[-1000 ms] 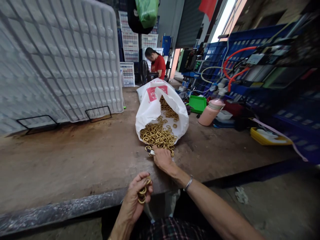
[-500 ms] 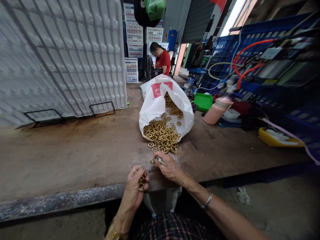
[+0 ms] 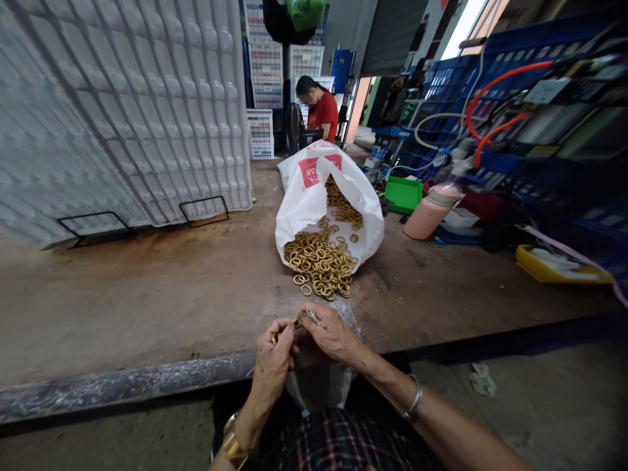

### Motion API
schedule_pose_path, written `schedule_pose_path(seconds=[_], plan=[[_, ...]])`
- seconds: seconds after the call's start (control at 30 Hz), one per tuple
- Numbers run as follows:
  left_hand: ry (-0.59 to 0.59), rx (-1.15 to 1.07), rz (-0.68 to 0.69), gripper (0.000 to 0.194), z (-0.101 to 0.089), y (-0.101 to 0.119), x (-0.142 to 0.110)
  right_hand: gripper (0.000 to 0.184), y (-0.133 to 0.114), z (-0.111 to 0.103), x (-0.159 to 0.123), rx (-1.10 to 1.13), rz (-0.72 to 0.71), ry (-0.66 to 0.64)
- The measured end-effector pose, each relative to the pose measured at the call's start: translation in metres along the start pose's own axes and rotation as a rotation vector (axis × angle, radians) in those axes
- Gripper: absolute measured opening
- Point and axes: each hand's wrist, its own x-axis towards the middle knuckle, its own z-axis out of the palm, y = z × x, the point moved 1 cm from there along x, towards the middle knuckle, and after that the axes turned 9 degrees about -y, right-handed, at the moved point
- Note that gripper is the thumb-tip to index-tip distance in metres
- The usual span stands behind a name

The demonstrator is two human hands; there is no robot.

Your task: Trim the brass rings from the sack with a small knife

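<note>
My left hand [image 3: 275,356] is closed around several brass-coloured rings [image 3: 275,338], mostly hidden by its fingers. Close beside it, my right hand [image 3: 331,332] grips a small silver metal piece [image 3: 313,316] whose kind I cannot make out. Between the fingertips of both hands a single ring [image 3: 296,323] shows; which hand bears it I cannot tell. Just beyond the hands, a heap of loose rings [image 3: 321,258] spills from the mouth of a white plastic sack [image 3: 299,216] lying on its side, with more rings inside.
A brown worktable [image 3: 147,301] has a plastic-wrapped front edge. Tall ribbed white panels [image 3: 186,118] stand at left. To the right are a green tray [image 3: 403,195], a pink bottle [image 3: 432,212] and a yellow tray [image 3: 559,265]. A person in red [image 3: 324,114] sits beyond.
My left hand has moved up and right to meet my right hand. The ring at my right fingertips has come away from the heap and is now between both hands.
</note>
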Motion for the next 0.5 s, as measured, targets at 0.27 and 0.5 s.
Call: schedule_pose_path(seconds=[0.27, 0.5], plan=[[-0.131, -0.306, -0.127, 0.036, -0.0010, 0.0016, -0.0043, 0.018, -0.0040, -0.0013, -0.0004, -0.004, -0.019, -0.048], [-0.150, -0.356, -0.121, 0.029, -0.0015, 0.0037, -0.0042, 0.019, -0.0009, 0.0008, 0.0000, -0.002, -0.024, -0.014]])
